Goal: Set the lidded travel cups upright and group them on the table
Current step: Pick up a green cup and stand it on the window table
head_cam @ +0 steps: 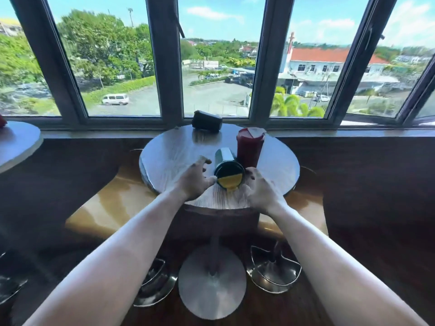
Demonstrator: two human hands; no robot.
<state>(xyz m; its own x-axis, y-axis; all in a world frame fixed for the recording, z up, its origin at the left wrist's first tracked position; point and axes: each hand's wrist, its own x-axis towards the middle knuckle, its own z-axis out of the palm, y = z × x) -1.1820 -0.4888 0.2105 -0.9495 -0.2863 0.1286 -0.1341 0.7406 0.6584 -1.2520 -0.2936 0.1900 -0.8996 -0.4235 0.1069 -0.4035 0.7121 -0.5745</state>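
A dark green travel cup with a yellow-and-black lid lies on its side on the small round table, lid toward me. My left hand is at the lid's left side, thumb touching its rim, fingers spread. My right hand cups the lid's right side, fingers curled against it. Just behind stands a red travel cup, upright, with a red-and-white lid. A black travel cup lies on its side at the table's far edge by the window.
The window sill and dark window frames run right behind the table. A second round table sits at far left. Wooden stools with chrome footrests stand to both sides under the table, whose round metal base is below.
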